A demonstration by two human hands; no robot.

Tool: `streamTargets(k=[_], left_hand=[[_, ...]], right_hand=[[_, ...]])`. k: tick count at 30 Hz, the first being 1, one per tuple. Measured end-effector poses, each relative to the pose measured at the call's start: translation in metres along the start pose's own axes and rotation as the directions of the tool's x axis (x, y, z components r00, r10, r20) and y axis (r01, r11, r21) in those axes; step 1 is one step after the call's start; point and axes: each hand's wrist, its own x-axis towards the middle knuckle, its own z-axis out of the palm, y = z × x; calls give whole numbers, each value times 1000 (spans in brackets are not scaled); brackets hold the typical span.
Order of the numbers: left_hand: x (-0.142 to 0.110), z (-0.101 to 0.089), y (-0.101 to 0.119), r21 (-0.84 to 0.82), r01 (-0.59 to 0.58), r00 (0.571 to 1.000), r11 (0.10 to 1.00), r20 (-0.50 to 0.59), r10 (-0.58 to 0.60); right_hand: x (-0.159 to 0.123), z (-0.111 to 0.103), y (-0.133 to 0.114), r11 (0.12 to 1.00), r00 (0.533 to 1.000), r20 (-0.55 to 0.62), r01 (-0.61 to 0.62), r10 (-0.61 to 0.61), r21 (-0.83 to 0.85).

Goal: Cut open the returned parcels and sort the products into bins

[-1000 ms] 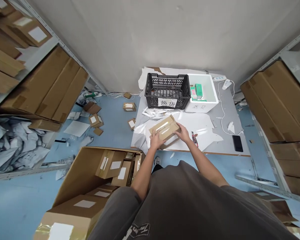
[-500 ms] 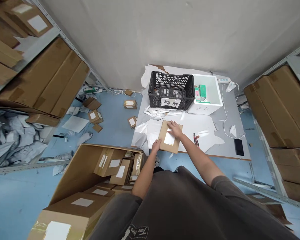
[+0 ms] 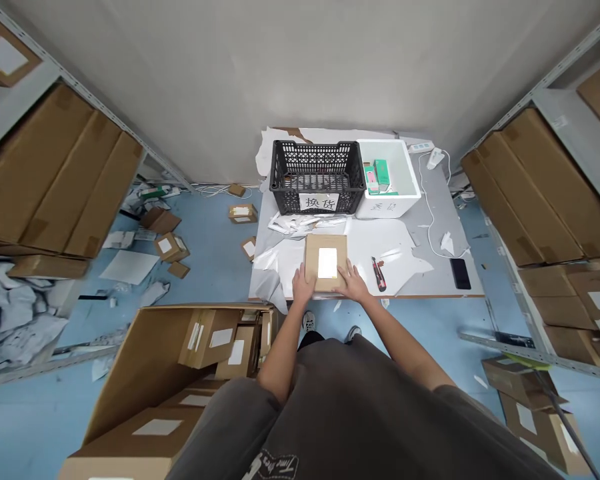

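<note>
A flat cardboard box [image 3: 313, 260] with a white label [image 3: 327, 263] lies squarely on the table near its front edge. My left hand [image 3: 303, 285] grips its lower left corner. At the lower right corner my right hand [image 3: 353, 283] grips it too, with the fingers along the side. A red and black utility knife [image 3: 379, 275] lies on white paper to the right of the box. Behind the box are crumpled white scraps [image 3: 300, 225].
A black plastic crate [image 3: 317, 181] and a white foam box [image 3: 387, 208] holding green packages stand at the table's back. A phone [image 3: 461, 274] lies at the right. A large carton [image 3: 125, 373] of parcels stands at my left. Loaded shelves flank both sides.
The box has turned to lie straight on the table. My right hand has moved from its top to its lower right corner. My view has shifted to the right.
</note>
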Motion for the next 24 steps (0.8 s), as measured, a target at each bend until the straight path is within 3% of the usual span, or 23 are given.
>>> streamTargets(k=[2,4,9,13,16,19,22,24], left_hand=[[-4,-2,-8,30,-176,981,984,91,173],[-7,-2,-15,41,-273,950,961,167,263],[0,3,-16,26,-317,944,948,104,313],[7,0,-6,-72,-346,935,935,54,350],[9,-1,1,-273,-318,943,908,9,333],[9,4,0,-488,-215,962,846,41,269],[10,15,-9,-601,-54,971,797,155,183],[10,23,-19,-588,35,977,808,189,95]], right_hand=[[1,6,4,993,1000,-10,-11,13,117],[1,12,6,973,1000,10,-23,21,228],[6,15,-1,937,1000,-5,8,-7,350],[13,-10,-12,951,997,-66,51,-32,306],[19,-36,-24,965,990,-113,114,-89,234],[28,-54,-41,958,960,-177,246,-219,150],[40,-53,-57,928,918,-196,364,-345,75],[48,-41,-65,914,906,-154,405,-394,42]])
